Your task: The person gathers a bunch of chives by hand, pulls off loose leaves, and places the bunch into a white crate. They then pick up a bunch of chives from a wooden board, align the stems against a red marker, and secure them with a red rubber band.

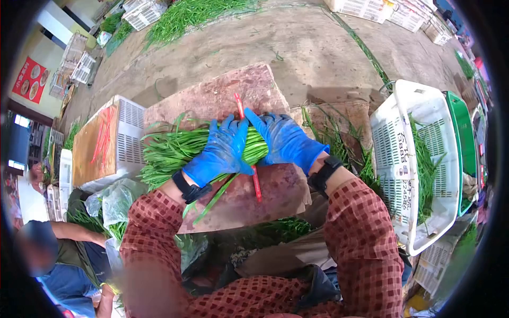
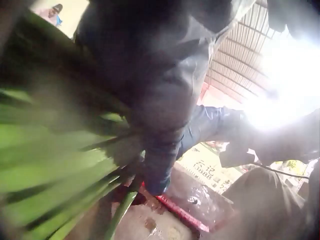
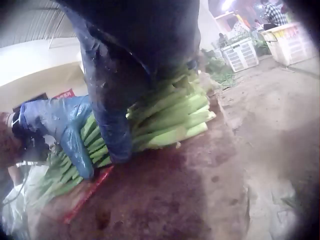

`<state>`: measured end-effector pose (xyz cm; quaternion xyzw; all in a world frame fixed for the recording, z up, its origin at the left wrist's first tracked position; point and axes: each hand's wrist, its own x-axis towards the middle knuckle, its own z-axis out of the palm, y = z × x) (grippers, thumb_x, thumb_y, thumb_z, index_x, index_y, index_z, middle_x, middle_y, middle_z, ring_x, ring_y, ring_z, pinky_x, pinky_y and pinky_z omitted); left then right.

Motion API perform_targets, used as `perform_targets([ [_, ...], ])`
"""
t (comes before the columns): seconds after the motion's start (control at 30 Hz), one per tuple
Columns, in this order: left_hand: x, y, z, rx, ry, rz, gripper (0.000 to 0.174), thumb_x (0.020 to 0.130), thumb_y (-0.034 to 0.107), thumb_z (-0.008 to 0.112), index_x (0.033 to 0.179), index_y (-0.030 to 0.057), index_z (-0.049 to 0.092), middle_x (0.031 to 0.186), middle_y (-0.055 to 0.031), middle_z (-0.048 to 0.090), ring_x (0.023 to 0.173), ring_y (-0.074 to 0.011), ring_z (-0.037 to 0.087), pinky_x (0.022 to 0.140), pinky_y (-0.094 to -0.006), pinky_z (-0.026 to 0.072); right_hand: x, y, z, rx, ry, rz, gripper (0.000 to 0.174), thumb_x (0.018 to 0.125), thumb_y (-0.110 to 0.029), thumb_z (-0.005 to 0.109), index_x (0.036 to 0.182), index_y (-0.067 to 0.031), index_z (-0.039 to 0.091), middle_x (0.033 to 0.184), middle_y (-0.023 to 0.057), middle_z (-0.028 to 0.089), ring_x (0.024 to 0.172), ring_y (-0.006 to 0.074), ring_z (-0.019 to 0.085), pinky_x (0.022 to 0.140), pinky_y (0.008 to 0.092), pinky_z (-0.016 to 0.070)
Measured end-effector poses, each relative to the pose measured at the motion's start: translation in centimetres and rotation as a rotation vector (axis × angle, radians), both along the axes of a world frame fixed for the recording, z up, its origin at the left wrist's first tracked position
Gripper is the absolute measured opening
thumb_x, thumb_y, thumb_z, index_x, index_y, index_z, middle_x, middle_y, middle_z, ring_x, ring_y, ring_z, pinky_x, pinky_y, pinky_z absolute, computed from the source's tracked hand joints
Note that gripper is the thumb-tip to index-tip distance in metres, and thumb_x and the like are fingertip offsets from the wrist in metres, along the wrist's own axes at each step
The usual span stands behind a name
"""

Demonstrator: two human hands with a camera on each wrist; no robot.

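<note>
A bunch of long green leafy stalks [image 1: 177, 148] lies across a stained reddish board [image 1: 254, 204], leaf ends to the left. My left hand [image 1: 221, 146], in a blue glove, grips the bunch from above, thumb on the near side. Beside it my right hand [image 1: 289, 139], gloved too, holds the bunch near its pale cut ends [image 3: 192, 117]. Under the bunch runs a red strip [image 1: 257, 185], its two ends showing beyond the far and near sides. Both thumbs come down over the near side close to this strip in the right wrist view.
At right stands a white plastic crate [image 1: 408, 212] with greens inside, a green crate [image 1: 458, 127] behind it. Left of the board, more red strips [image 1: 103, 132] lie on a wooden panel [image 1: 85, 153] against a white crate. Another person [image 1: 69, 265] sits at lower left.
</note>
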<state>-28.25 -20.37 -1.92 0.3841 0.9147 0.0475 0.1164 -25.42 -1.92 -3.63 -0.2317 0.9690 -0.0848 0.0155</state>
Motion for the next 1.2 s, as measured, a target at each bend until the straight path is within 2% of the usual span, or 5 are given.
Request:
perform_targets([
  [0.33,-2.0,-0.9,-2.0,0.144,0.113,-0.114,0.074,0.052,0.041,0.082,0.104,0.0021,0.048,0.093,-0.0184,0.054,0.089,-0.0377,0.055,0.077,-0.0461,0.0454,0.5,0.4,1.9,0.209,-0.073,-0.012,0.089,0.074,-0.047,0.059,0.14,0.0031,0.026,0.103,0.0194,0.06,0.091,0.03,0.059,0.08,0.0415,0.0438],
  [0.6,-1.9,-1.1,-1.7,0.072,0.07,-0.078,0.086,0.048,0.041,0.084,0.113,0.0004,0.047,0.107,-0.0219,0.054,0.101,-0.0383,0.054,0.088,-0.0438,0.0441,8.8,9.4,10.3,-0.51,0.069,-0.22,0.075,0.076,-0.039,0.071,0.136,-0.0083,0.04,0.12,0.0216,0.056,0.112,0.0354,0.053,0.097,0.0395,0.0412],
  [0.87,-3.0,-1.1,-0.7,0.083,-0.171,-0.11,0.092,0.048,0.051,0.086,0.116,0.0005,0.049,0.11,-0.0224,0.055,0.105,-0.0374,0.052,0.091,-0.0418,0.0413,20.1,12.0,12.5,-1.183,-0.34,-0.624,0.04,0.084,-0.012,0.067,0.12,0.0006,0.056,0.112,0.0061,0.062,0.101,0.0129,0.057,0.089,0.0275,0.0462],
  [1.07,-3.5,-1.7,-2.1,0.2,-0.227,-0.149,0.075,0.062,0.046,0.082,0.115,0.0023,0.052,0.109,-0.0199,0.058,0.104,-0.0345,0.053,0.091,-0.041,0.0403,16.3,7.5,9.4,-0.929,-0.522,-0.482,0.026,0.086,-0.003,0.062,0.112,0.0003,0.061,0.102,0.0076,0.065,0.093,0.0116,0.06,0.085,0.0247,0.0475],
  [1.2,-3.1,-1.7,-1.2,0.207,-0.23,-0.139,0.068,0.067,0.042,0.079,0.115,0.002,0.052,0.108,-0.0196,0.058,0.103,-0.0338,0.054,0.092,-0.0414,0.0399,12.6,3.6,2.4,-1.459,-0.833,-0.444,0.023,0.085,-0.002,0.064,0.108,-0.0004,0.063,0.096,0.0073,0.066,0.088,0.0138,0.062,0.078,0.0264,0.0503],
])
